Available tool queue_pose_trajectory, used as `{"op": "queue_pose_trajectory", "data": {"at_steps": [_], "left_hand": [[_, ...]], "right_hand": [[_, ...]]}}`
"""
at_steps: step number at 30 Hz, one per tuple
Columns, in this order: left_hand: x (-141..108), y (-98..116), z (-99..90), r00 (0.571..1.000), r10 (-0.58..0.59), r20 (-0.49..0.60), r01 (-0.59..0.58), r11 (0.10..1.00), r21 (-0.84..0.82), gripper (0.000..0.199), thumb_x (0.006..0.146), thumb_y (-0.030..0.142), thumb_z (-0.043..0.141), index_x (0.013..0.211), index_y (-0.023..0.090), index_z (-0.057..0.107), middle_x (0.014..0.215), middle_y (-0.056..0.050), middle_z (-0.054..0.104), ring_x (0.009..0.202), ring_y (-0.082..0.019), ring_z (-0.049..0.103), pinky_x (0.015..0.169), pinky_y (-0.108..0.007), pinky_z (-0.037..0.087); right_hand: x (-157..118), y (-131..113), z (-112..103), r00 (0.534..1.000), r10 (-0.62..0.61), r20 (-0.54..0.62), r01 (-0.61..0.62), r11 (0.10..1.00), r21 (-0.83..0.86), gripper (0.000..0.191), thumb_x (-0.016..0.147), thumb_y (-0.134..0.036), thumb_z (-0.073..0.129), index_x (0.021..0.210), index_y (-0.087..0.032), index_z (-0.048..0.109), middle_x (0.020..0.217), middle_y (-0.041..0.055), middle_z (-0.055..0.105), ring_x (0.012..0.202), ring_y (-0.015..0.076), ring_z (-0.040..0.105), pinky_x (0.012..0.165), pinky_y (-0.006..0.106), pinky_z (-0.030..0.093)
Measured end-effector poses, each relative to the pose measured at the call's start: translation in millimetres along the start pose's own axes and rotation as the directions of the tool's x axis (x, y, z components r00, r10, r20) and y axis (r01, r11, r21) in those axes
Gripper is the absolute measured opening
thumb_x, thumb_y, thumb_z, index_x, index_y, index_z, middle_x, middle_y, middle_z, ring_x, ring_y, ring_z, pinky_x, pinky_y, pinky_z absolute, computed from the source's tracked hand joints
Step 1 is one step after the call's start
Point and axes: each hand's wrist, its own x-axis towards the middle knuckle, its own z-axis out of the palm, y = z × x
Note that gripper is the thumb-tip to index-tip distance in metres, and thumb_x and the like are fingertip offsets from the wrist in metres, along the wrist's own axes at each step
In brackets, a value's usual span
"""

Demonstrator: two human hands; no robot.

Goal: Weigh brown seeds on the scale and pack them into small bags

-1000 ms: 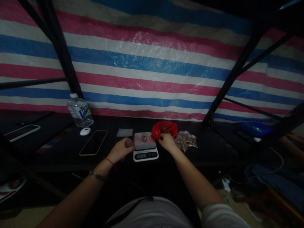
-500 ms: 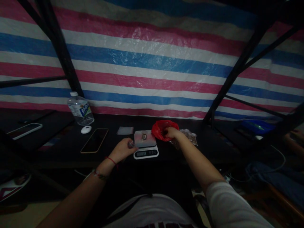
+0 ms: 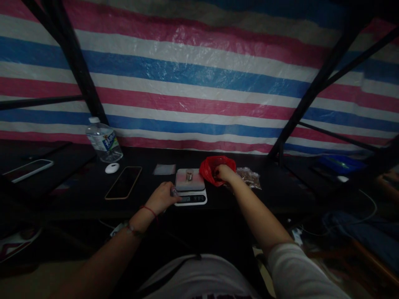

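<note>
A white kitchen scale lies on the black table, with a small metallic cup on its plate. My left hand is at the scale's front left corner, its fingers closed round a small clear plastic item. To the right of the scale, my right hand reaches into an open red plastic bag; its fingertips are hidden among dark contents. Clear bags of brown bits lie just right of the red bag. Behind and left of the scale are flat clear bags.
A phone, a white oval case and a clear bottle stand to the left. Farther left lies another phone. Black metal posts frame a striped sheet. Part of another person's hand shows at far right.
The view has shifted slightly. My left hand has moved a little down toward the scale's front edge. My right hand is still in the red bag.
</note>
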Motion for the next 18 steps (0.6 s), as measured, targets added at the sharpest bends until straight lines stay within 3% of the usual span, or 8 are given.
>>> {"op": "queue_pose_trajectory", "data": {"at_steps": [8, 14, 18], "left_hand": [[7.0, -14.3, -6.1, 0.998, -0.068, -0.007, 0.067, 0.996, -0.063, 0.041, 0.062, 0.056, 0.068, 0.080, 0.020, 0.056, 0.082, -0.006, 0.065, 0.077, -0.024, 0.061, 0.068, -0.033, 0.044], [14.5, -26.3, -7.1, 0.961, -0.137, -0.241, 0.073, 0.964, -0.257, 0.045, 0.068, 0.054, 0.063, 0.096, 0.019, 0.054, 0.090, -0.005, 0.065, 0.080, -0.020, 0.063, 0.071, -0.030, 0.048], [16.0, -32.5, -2.6, 0.942, -0.107, -0.317, 0.025, 0.968, -0.251, 0.045, 0.070, 0.052, 0.063, 0.098, 0.019, 0.053, 0.092, -0.005, 0.065, 0.081, -0.019, 0.063, 0.075, -0.031, 0.049]], "right_hand": [[-0.4, 8.9, -5.9, 0.992, 0.028, -0.123, -0.024, 0.999, 0.032, 0.029, 0.077, -0.014, 0.060, 0.103, -0.017, 0.073, 0.104, 0.0068, 0.072, 0.094, 0.0185, 0.065, 0.081, 0.021, 0.044], [-5.6, 2.5, -2.2, 0.993, 0.004, -0.121, 0.001, 0.999, 0.046, 0.035, 0.077, -0.015, 0.060, 0.110, -0.018, 0.070, 0.109, 0.0066, 0.071, 0.097, 0.0186, 0.065, 0.084, 0.021, 0.044], [-7.3, -5.5, 6.7, 0.997, -0.019, -0.077, 0.022, 0.999, 0.047, 0.045, 0.072, -0.022, 0.067, 0.118, -0.019, 0.066, 0.114, 0.0079, 0.069, 0.099, 0.0216, 0.064, 0.084, 0.024, 0.045]]}}
